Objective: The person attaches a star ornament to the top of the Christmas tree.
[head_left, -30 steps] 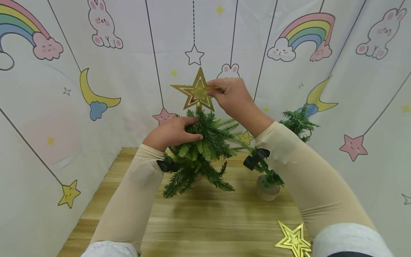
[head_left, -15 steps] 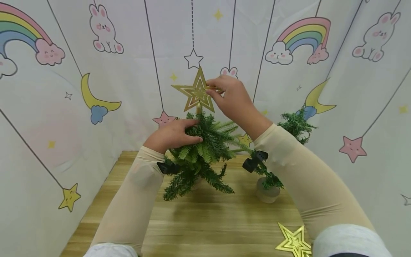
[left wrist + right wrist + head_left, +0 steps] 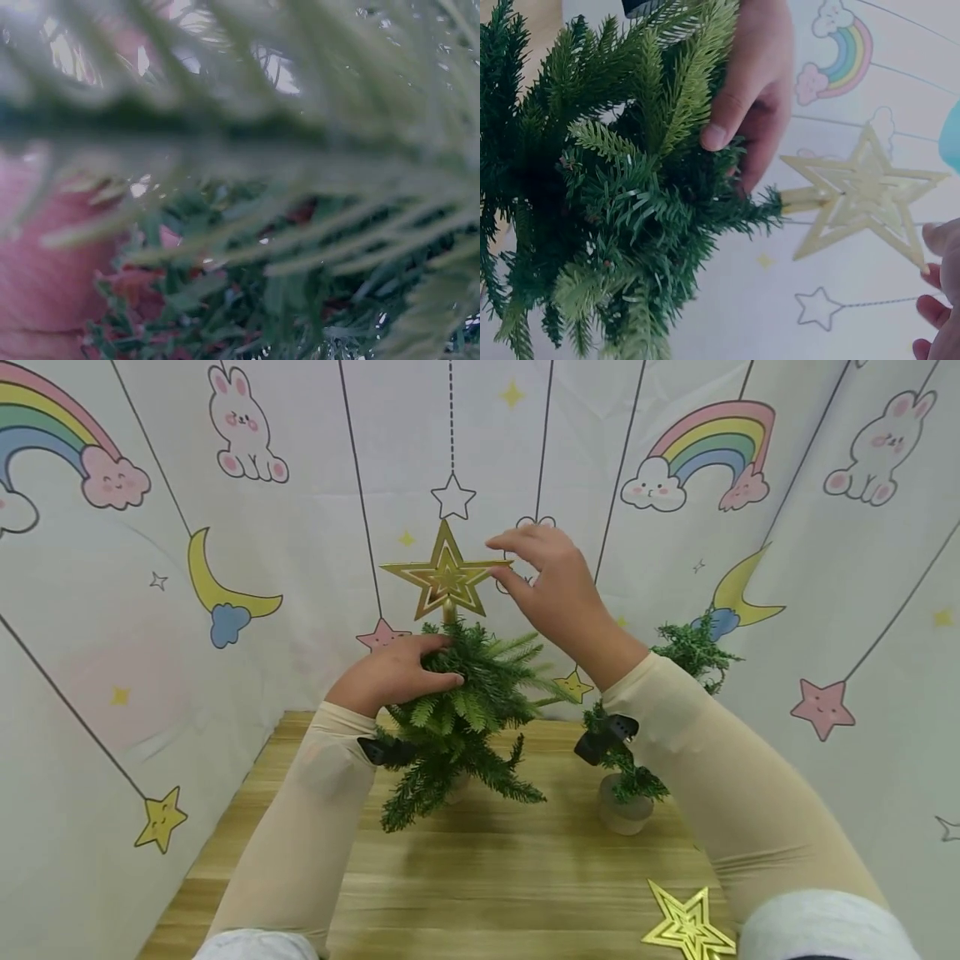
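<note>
A gold star point(image 3: 447, 572) stands upright on top of a small green tree point(image 3: 472, 693). My left hand point(image 3: 393, 675) grips the treetop just below the star's stem, thumb and fingers around the branches; the fingertips are hidden in the needles. My right hand point(image 3: 551, 581) is beside the star's right point, thumb and fingers parted around the tip without pinching it. In the right wrist view the thumb of my right hand point(image 3: 945, 277) is close to the star's point(image 3: 866, 195) lower point; whether it touches I cannot tell. Blurred needles point(image 3: 300, 247) fill the left wrist view.
A second, thinner tree on a round base point(image 3: 626, 806) stands to the right, partly behind my right forearm. Another gold star point(image 3: 688, 922) lies on the wooden table point(image 3: 480, 893) at the front right. A patterned curtain point(image 3: 315, 527) surrounds the back and sides.
My right hand's fingers have parted from their hold on the star's point and moved slightly right. The star and treetop have shifted a little left, along with my left hand.
</note>
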`<state>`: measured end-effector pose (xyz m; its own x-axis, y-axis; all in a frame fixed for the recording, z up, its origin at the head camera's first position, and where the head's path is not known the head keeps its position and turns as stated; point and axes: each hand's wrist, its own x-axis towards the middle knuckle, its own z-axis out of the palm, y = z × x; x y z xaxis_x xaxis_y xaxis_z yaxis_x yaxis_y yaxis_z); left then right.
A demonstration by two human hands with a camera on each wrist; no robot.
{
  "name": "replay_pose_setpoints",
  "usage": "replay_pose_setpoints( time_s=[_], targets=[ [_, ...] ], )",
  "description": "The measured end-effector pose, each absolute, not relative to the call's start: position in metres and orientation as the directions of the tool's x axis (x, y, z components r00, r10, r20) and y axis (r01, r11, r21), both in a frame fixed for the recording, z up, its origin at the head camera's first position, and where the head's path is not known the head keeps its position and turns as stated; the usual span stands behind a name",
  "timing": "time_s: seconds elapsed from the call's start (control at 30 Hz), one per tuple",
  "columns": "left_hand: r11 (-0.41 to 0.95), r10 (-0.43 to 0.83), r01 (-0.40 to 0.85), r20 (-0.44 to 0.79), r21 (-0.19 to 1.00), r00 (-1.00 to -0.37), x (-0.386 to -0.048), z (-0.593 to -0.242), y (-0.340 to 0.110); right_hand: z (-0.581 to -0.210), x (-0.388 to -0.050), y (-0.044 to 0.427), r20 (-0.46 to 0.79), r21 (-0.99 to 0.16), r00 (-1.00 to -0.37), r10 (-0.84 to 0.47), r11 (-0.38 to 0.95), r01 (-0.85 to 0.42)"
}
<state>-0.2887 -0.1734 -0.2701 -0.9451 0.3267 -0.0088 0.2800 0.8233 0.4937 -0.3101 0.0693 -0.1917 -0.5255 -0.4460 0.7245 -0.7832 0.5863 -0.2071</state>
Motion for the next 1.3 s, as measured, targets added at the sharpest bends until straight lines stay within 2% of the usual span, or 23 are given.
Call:
replay_pose_setpoints(
  time_s=[0.37,0.73,0.83,0.9,1.03,1.1,1.13,1.2,1.3],
  targets=[
    [0.810,0.316,0.267,-0.005,0.523,-0.949,-0.290,-0.275,-0.188,-0.194,-0.282,0.106,0.799,-0.228,-0.474,-0.370,0.543,-0.808],
    [0.805,0.291,0.249,0.007,0.538,-0.957,-0.289,-0.281,-0.194,-0.221,-0.221,0.163,0.808,-0.360,-0.536,-0.244,0.516,-0.777],
    [0.805,0.286,0.254,0.024,0.536,-0.958,-0.288,-0.281,-0.195,-0.230,-0.202,0.176,0.821,-0.405,-0.532,-0.207,0.444,-0.799],
    [0.803,0.278,0.261,0.051,0.536,-0.959,-0.286,-0.282,-0.194,-0.237,-0.190,0.184,0.841,-0.413,-0.507,-0.190,0.381,-0.827],
    [0.769,0.228,0.291,0.182,0.569,-0.957,-0.280,-0.285,-0.194,-0.253,-0.172,0.206,0.877,-0.440,-0.464,-0.128,0.174,-0.881],
    [0.746,0.185,0.321,0.282,0.583,-0.941,-0.276,-0.287,-0.193,-0.265,-0.166,0.221,0.873,-0.477,-0.482,-0.072,0.074,-0.876],
    [0.732,0.162,0.341,0.335,0.589,-0.928,-0.273,-0.289,-0.192,-0.273,-0.163,0.230,0.859,-0.508,-0.510,-0.042,0.038,-0.860],
    [0.717,0.124,0.386,0.439,0.581,-0.890,-0.266,-0.291,-0.189,-0.290,-0.157,0.246,0.798,-0.601,-0.601,0.040,0.096,-0.793],
    [0.701,0.116,0.480,0.579,0.528,-0.807,-0.253,-0.293,-0.182,-0.320,-0.147,0.267,0.656,-0.745,-0.738,0.159,0.290,-0.600]
  ],
)
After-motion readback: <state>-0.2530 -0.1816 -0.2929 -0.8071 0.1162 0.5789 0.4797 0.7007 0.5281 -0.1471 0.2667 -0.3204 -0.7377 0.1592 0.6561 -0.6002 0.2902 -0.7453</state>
